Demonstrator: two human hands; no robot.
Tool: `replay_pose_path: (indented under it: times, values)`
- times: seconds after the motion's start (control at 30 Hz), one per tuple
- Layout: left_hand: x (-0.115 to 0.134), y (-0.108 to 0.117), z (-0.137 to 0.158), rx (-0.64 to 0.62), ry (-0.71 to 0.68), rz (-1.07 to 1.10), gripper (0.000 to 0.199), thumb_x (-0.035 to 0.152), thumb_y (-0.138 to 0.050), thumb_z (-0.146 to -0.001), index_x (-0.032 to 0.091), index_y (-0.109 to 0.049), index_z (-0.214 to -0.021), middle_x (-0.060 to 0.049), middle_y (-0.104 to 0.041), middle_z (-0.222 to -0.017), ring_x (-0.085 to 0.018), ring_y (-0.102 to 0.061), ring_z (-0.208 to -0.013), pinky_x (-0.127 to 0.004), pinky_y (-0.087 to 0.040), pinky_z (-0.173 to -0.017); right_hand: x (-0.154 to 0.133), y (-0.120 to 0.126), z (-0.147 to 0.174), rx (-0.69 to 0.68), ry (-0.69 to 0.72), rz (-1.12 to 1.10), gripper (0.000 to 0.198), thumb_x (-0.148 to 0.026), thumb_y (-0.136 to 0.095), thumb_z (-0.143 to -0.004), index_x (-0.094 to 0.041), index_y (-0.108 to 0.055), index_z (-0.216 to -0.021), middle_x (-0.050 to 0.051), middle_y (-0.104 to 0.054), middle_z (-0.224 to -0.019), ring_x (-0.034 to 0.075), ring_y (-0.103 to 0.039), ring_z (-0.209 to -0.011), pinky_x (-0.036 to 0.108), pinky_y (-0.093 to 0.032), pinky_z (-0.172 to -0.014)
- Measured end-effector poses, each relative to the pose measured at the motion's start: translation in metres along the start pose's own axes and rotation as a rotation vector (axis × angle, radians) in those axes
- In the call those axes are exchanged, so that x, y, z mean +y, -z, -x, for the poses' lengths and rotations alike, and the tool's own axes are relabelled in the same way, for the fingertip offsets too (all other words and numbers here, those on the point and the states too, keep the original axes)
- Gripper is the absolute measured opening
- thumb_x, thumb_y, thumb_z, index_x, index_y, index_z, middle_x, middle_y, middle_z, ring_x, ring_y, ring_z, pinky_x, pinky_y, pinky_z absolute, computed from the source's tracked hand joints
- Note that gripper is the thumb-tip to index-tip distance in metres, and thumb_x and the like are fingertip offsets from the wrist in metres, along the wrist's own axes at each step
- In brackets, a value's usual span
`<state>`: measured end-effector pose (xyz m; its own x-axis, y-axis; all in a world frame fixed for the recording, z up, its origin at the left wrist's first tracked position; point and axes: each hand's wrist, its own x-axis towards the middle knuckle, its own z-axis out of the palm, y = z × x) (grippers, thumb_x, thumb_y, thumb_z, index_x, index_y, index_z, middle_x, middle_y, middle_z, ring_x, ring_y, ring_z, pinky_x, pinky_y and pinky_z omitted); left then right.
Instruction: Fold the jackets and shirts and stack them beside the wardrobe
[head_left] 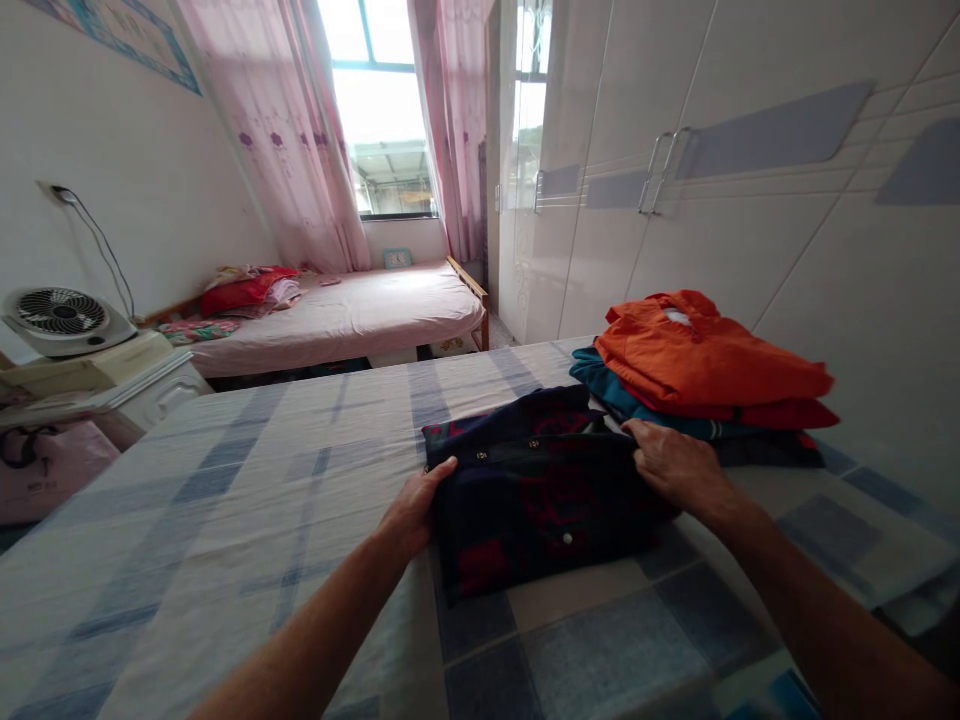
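A dark navy shirt with red patterning and small buttons (540, 500) lies folded on the bed (315, 480) in front of me. My left hand (416, 508) grips its left edge, thumb on top and the other fingers mostly hidden beneath the cloth. At the far right side of the shirt, near the collar, my right hand (675, 462) is closed on the fabric with its fingers curled. Just beyond my right hand sits a stack of folded clothes, with an orange jacket (705, 350) on top and teal, red and dark garments below it.
White wardrobe doors (697, 230) rise along the right side. A second bed (375, 305) with pink bedding stands under the curtained window. On the left, a fan (64, 315) rests on a cabinet, with a pink bag (56, 470) beside it.
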<state>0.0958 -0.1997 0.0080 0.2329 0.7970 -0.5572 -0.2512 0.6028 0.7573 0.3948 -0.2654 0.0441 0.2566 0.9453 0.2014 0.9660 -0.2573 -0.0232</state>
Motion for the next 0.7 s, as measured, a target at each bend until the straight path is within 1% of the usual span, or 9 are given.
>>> replay_pose_path:
  times: [0.1, 0.17, 0.27, 0.33, 0.43, 0.5, 0.57, 0.6, 0.7]
  values:
    - [0.001, 0.0, 0.001, -0.005, -0.002, 0.0, 0.022, 0.028, -0.071, -0.071, 0.013, -0.067, -0.087, -0.009, -0.073, -0.071, -0.02, -0.068, -0.06, -0.029, -0.057, -0.061, 0.0, 0.004, -0.006, 0.226, 0.036, -0.072, 0.038, -0.015, -0.039, -0.082, -0.015, -0.06, -0.114, 0.015, -0.065, -0.111, 0.029, -0.062, -0.099, 0.041, -0.046, -0.08]
    - [0.002, -0.001, 0.002, -0.01, -0.004, -0.004, 0.027, 0.031, -0.073, -0.07, 0.013, -0.067, -0.089, -0.009, -0.073, -0.072, -0.021, -0.069, -0.062, -0.03, -0.058, -0.063, -0.01, 0.003, -0.012, 0.297, 0.155, -0.198, 0.036, -0.019, -0.04, -0.085, -0.016, -0.059, -0.115, 0.012, -0.063, -0.116, 0.026, -0.056, -0.11, 0.04, -0.043, -0.091]
    - [0.002, -0.003, 0.003, -0.024, -0.002, -0.01, 0.033, 0.038, -0.072, -0.07, 0.013, -0.067, -0.093, -0.009, -0.074, -0.074, -0.022, -0.069, -0.063, -0.032, -0.058, -0.064, -0.026, -0.009, -0.023, 0.158, 0.403, -0.366, 0.033, -0.028, -0.042, -0.089, -0.021, -0.06, -0.116, 0.007, -0.063, -0.117, 0.021, -0.054, -0.112, 0.036, -0.04, -0.096]
    - [0.002, -0.004, 0.003, -0.032, -0.019, -0.026, 0.032, 0.037, -0.07, -0.071, 0.014, -0.066, -0.092, -0.009, -0.073, -0.074, -0.022, -0.069, -0.062, -0.033, -0.058, -0.063, -0.032, -0.021, -0.028, 0.028, 0.471, -0.343, 0.03, -0.03, -0.043, -0.09, -0.021, -0.064, -0.108, 0.007, -0.065, -0.11, 0.021, -0.057, -0.106, 0.037, -0.041, -0.094]
    - [0.002, -0.004, 0.0, -0.025, -0.075, -0.053, 0.023, 0.026, -0.07, -0.071, 0.014, -0.064, -0.09, -0.007, -0.072, -0.067, -0.02, -0.067, -0.056, -0.031, -0.056, -0.057, -0.037, -0.027, -0.026, 0.047, 0.385, -0.249, 0.026, -0.027, -0.044, -0.088, -0.018, -0.068, -0.087, 0.009, -0.067, -0.096, 0.023, -0.058, -0.099, 0.041, -0.04, -0.092]
    - [0.006, -0.007, 0.0, -0.025, -0.135, -0.055, 0.022, 0.018, -0.07, -0.069, 0.015, -0.063, -0.089, -0.005, -0.07, -0.064, -0.017, -0.065, -0.052, -0.027, -0.055, -0.054, -0.041, -0.02, -0.02, 0.154, 0.321, -0.345, 0.025, -0.028, -0.044, -0.088, -0.018, -0.067, -0.089, 0.01, -0.066, -0.099, 0.024, -0.057, -0.103, 0.041, -0.039, -0.094]
    - [0.017, -0.012, 0.003, -0.047, -0.211, -0.05, 0.026, 0.014, -0.07, -0.066, 0.015, -0.063, -0.091, -0.003, -0.07, -0.066, -0.015, -0.064, -0.054, -0.024, -0.054, -0.055, -0.048, -0.005, -0.011, 0.164, 0.272, -0.573, 0.028, -0.033, -0.044, -0.088, -0.019, -0.065, -0.101, 0.009, -0.064, -0.107, 0.023, -0.057, -0.104, 0.038, -0.042, -0.093]
    - [0.026, -0.017, 0.006, -0.071, -0.256, -0.055, 0.029, 0.014, -0.071, -0.064, 0.016, -0.064, -0.093, -0.003, -0.07, -0.068, -0.015, -0.065, -0.056, -0.024, -0.053, -0.056, -0.052, 0.003, -0.007, 0.102, 0.238, -0.706, 0.03, -0.035, -0.045, -0.088, -0.02, -0.063, -0.106, 0.008, -0.064, -0.108, 0.022, -0.059, -0.101, 0.037, -0.045, -0.091]
    - [0.064, -0.034, 0.027, -0.188, -0.436, -0.161, 0.04, 0.015, -0.073, -0.062, 0.017, -0.064, -0.1, -0.002, -0.07, -0.073, -0.016, -0.065, -0.059, -0.024, -0.053, -0.056, -0.064, 0.026, 0.004, -0.241, 0.111, -1.096, 0.042, -0.041, -0.05, -0.085, -0.018, -0.053, -0.12, 0.009, -0.066, -0.103, 0.021, -0.065, -0.087, 0.037, -0.053, -0.078]
